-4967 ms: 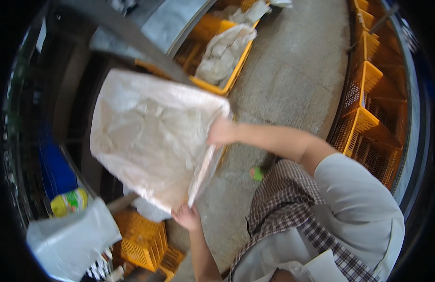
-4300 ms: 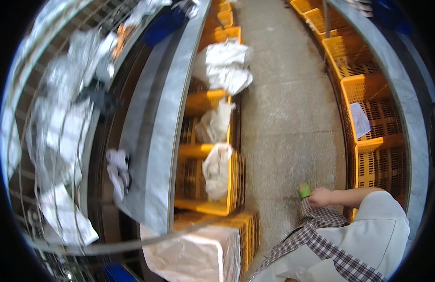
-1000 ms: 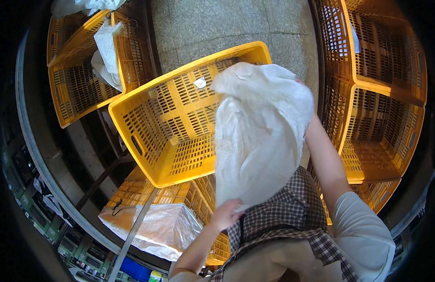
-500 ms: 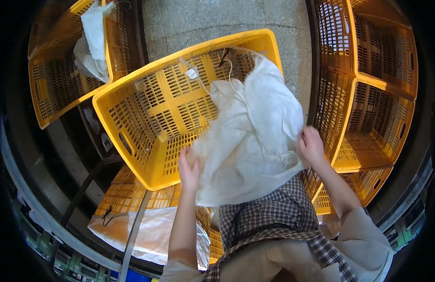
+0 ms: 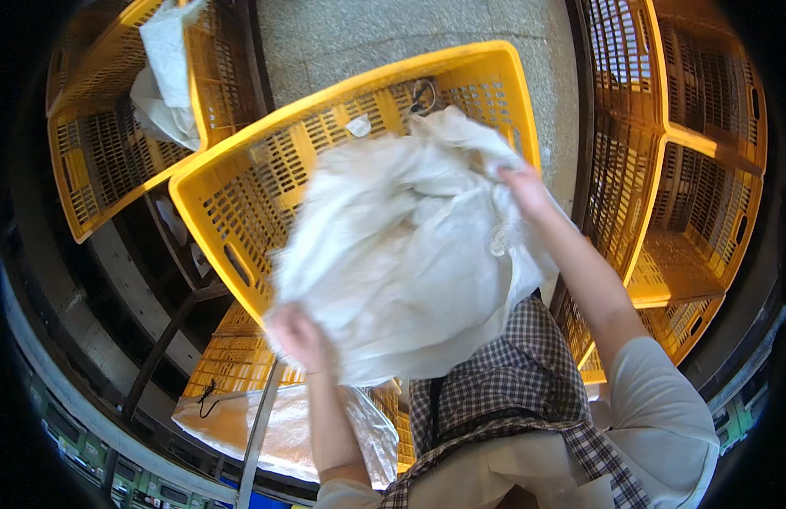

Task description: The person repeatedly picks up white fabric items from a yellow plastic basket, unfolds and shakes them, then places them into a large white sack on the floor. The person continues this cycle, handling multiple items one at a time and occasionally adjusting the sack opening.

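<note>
A crumpled white woven sack (image 5: 401, 254) spreads between my hands above a yellow slatted crate (image 5: 232, 199), hiding much of the crate's inside. My left hand (image 5: 300, 338), smeared by motion, is closed at the sack's near left edge. Farther up on the right, my right hand (image 5: 529, 191) grips the sack's gathered upper edge, its fingertips partly lost in the folds. A small white tag (image 5: 358, 126) and a dark loop (image 5: 423, 96) show near the crate's far wall.
Yellow crates (image 5: 690, 212) stand stacked on their sides at the right. Another yellow crate (image 5: 121, 161) at the upper left holds white cloth (image 5: 168, 59). Below left, a white sheet (image 5: 283, 424) lies over a crate beside a metal bar (image 5: 259, 433). Grey floor (image 5: 367, 25) shows beyond.
The sack has spread out to the left and covers more of the crate. My left hand has moved left and nearer me; my right hand has moved up and slightly left.
</note>
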A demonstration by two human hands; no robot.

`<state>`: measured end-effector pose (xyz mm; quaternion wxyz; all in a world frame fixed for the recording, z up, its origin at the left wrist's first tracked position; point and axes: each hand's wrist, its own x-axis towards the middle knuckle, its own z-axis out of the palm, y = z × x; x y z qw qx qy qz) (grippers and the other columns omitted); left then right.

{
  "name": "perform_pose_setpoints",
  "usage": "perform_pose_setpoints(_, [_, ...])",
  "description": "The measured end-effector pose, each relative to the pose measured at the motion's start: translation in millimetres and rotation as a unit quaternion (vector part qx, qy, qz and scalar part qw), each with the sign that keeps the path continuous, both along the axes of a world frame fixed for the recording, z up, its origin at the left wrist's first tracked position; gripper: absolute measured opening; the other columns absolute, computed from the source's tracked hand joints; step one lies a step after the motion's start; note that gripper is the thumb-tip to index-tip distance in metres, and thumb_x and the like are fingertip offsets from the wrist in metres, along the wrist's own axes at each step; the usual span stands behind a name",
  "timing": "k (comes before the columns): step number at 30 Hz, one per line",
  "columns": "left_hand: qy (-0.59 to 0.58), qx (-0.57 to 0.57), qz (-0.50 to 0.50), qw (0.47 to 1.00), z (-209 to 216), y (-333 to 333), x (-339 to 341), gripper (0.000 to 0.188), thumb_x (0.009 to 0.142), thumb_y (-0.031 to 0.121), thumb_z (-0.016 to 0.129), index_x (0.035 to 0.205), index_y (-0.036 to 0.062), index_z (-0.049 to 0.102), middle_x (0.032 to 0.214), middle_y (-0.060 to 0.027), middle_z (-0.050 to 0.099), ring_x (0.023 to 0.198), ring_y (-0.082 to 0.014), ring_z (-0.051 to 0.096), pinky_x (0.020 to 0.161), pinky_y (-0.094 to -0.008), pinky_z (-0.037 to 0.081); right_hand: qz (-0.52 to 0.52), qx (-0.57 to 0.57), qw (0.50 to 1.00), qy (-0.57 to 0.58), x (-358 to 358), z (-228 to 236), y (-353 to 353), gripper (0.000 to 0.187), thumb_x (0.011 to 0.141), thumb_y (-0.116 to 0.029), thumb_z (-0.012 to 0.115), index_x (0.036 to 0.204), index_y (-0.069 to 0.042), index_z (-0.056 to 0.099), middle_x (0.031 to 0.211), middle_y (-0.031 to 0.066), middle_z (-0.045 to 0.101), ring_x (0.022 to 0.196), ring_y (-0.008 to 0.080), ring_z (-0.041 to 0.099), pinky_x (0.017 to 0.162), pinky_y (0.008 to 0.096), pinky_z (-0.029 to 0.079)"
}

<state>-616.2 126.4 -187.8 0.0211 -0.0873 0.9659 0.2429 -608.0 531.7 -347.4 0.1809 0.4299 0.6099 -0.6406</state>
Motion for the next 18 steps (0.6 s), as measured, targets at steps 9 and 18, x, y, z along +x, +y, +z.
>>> perform_pose_setpoints(9, [-0.341,-0.388,0.066,0.854,34,-113,-38,0.034,0.076,0.008,0.058,0.109,0.003,0.052,0.118,-0.0204,0.052,0.109,-0.036,0.05,0.09,-0.0419,0.043,-0.4,-0.015,0.915,0.057,39,96,165,0.034,0.084,-0.011,0.045,0.112,0.007,0.05,0.109,0.0163,0.058,0.094,0.027,0.059,0.087,0.0379,0.047])
perform_pose_setpoints(18, [-0.184,0.07,-0.187,0.962,-121,59,-142,0.081,0.072,0.028,0.071,0.134,-0.0042,0.03,0.134,-0.0199,0.042,0.123,-0.0319,0.041,0.102,-0.0369,0.034,-0.151,-0.22,0.963,0.042,111,142,133,0.032,0.082,-0.024,0.045,0.089,0.003,0.06,0.052,0.0031,0.042,0.042,0.0131,0.038,0.041,0.0271,0.034])
